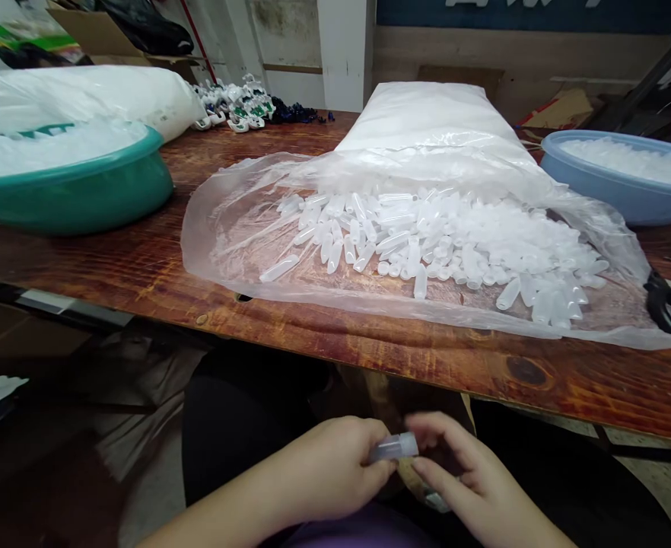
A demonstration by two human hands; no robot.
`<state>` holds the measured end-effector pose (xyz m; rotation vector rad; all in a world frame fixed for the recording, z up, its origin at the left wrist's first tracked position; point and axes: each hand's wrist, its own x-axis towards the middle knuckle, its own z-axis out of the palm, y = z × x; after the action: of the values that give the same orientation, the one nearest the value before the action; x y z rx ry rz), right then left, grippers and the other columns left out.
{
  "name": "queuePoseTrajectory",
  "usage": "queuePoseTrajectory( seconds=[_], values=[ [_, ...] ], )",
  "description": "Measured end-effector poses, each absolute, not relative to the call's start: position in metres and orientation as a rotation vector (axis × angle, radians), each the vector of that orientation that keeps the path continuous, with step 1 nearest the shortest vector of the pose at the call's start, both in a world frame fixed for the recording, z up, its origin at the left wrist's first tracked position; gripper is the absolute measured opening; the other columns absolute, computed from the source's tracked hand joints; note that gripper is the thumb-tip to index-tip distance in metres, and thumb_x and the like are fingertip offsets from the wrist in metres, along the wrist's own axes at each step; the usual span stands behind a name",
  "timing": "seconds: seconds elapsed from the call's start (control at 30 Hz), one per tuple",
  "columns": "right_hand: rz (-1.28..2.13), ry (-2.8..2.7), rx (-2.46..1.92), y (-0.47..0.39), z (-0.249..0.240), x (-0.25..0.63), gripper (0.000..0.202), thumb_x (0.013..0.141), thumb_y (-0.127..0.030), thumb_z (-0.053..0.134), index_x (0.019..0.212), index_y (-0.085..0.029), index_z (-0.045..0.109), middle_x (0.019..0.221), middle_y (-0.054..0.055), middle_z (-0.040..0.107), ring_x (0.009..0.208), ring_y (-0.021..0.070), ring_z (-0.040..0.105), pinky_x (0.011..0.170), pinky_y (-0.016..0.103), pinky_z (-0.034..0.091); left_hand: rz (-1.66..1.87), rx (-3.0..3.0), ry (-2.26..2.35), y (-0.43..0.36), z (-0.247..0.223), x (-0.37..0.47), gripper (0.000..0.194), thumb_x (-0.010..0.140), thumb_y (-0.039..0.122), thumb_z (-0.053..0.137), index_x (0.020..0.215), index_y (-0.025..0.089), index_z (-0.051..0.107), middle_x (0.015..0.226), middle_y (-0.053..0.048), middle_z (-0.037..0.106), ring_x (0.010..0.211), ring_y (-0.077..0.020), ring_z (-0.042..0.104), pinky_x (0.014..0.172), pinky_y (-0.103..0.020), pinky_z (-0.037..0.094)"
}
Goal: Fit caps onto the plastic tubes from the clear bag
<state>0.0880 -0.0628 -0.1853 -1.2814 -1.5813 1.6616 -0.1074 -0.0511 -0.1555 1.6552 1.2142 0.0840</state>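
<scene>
Above my lap, my left hand [350,464] is closed around a small translucent plastic tube [393,447], which lies almost level with its wider end pointing right. My right hand [464,472] is beside that end, thumb and forefinger apart on either side of it; its other fingers curl in and are partly hidden. A pale plastic piece [437,501] shows just below the right thumb, and I cannot tell whether the hand holds it. On the table in front, many similar plastic tubes [392,228] spill from a large clear plastic bag [227,228].
A green basin [84,186] at left and a blue basin [615,186] at right hold white plastic pieces. Black-handled pliers [663,304] lie near the wooden table's [141,285] right edge. Behind are white and green parts [244,106] and a full white sack [112,91].
</scene>
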Motion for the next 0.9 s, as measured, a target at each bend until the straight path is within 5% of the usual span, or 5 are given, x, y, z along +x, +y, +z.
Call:
queuePoseTrajectory(
  seconds=[0.1,0.27,0.43,0.63,0.9],
  values=[
    [1.678,-1.658,-1.364,-0.062,-0.183,0.089,0.041,0.089,-0.049,0.038,0.072,-0.018,0.058,0.063,0.000,0.055,0.059,0.0131,0.054,0.057,0.024,0.046,0.084,1.681,1.220,-0.051,-0.157,-0.104,0.016,0.075,0.024,0.045,0.063,0.018,0.055,0.055,0.003,0.049,0.049,-0.0102,0.042,0.043,-0.019,0.025],
    [1.313,-1.982,-1.254,-0.062,-0.180,0.086,0.021,0.087,-0.036,0.047,0.099,-0.021,0.055,0.085,0.004,0.059,0.074,0.0156,0.057,0.067,0.027,0.046,0.077,1.689,1.328,-0.049,-0.160,-0.097,0.013,0.067,0.023,0.047,0.055,0.019,0.048,0.050,0.003,0.045,0.046,-0.0105,0.038,0.042,-0.021,0.022],
    [1.144,-2.149,-1.331,-0.064,-0.184,0.077,0.043,0.095,-0.035,0.022,0.059,-0.020,0.041,0.056,-0.001,0.047,0.052,0.0122,0.048,0.049,0.022,0.040,0.074,1.686,1.274,-0.050,-0.163,-0.093,0.014,0.062,0.021,0.045,0.050,0.019,0.039,0.046,0.005,0.039,0.044,-0.0092,0.035,0.041,-0.020,0.021],
    [0.604,-2.281,-1.042,-0.058,-0.189,0.080,0.032,0.091,-0.039,0.036,0.074,-0.018,0.053,0.075,0.005,0.055,0.068,0.0174,0.052,0.060,0.028,0.045,0.082,1.548,1.243,-0.045,-0.169,-0.090,0.017,0.061,0.025,0.047,0.048,0.018,0.038,0.045,0.006,0.034,0.045,-0.0085,0.031,0.038,-0.020,0.020],
    [1.233,-1.900,-1.519,-0.052,-0.202,0.074,0.052,0.092,-0.051,0.023,0.057,-0.019,0.045,0.054,0.001,0.048,0.051,0.0148,0.050,0.050,0.026,0.042,0.016,1.881,1.303,-0.033,-0.178,-0.080,0.018,0.070,0.027,0.043,0.064,0.017,0.058,0.057,-0.001,0.055,0.050,-0.0140,0.047,0.046,-0.023,0.030]
  ],
)
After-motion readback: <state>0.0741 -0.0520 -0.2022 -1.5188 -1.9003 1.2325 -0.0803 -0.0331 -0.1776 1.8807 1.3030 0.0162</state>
